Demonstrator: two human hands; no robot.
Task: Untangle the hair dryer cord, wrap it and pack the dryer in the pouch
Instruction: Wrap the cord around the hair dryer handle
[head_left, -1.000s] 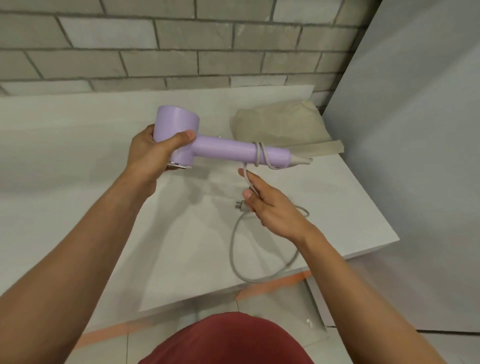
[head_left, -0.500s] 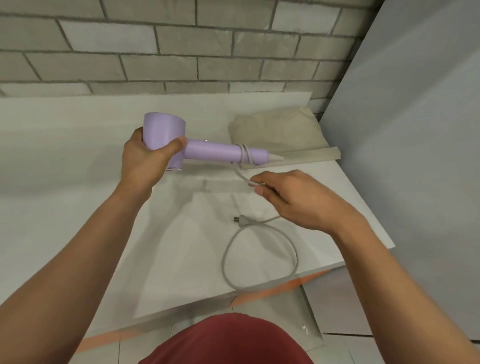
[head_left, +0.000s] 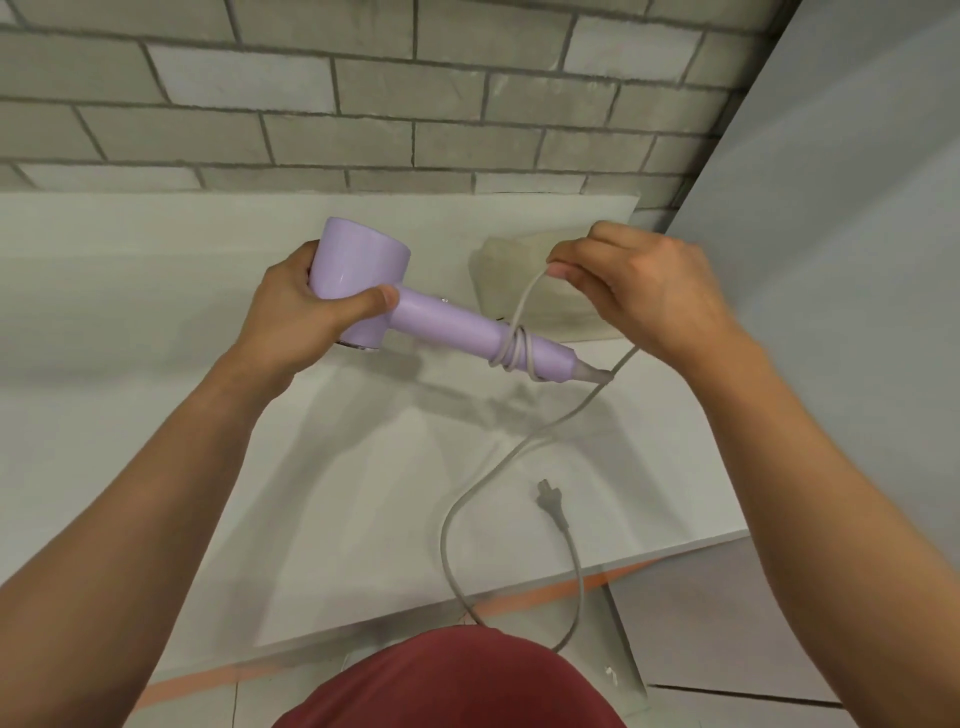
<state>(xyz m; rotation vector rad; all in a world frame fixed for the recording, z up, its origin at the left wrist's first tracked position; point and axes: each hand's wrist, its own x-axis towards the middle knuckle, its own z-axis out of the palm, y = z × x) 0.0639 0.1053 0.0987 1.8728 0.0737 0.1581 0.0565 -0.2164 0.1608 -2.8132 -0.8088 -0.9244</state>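
My left hand (head_left: 306, 312) grips the head of a lilac hair dryer (head_left: 441, 322), held above the white table (head_left: 182, 395) with its handle pointing right and slightly down. A grey cord (head_left: 498, 467) is looped a few times around the handle near its end. My right hand (head_left: 634, 280) pinches the cord above the handle, in front of the beige pouch (head_left: 498, 265). From the handle's tip the cord hangs down, loops past the table's front edge and ends in a plug (head_left: 551, 503) lying on the table.
A grey brick wall (head_left: 363, 104) runs behind the table. A pale grey panel (head_left: 841, 260) closes off the right side. The table's front edge is near my red-clad body (head_left: 457, 686); tiled floor with an orange stripe (head_left: 540, 597) shows below.
My right hand has risen with the cord from below the handle to above it, near the pouch. The dryer handle tilted downward at the right. The plug slid right on the table.
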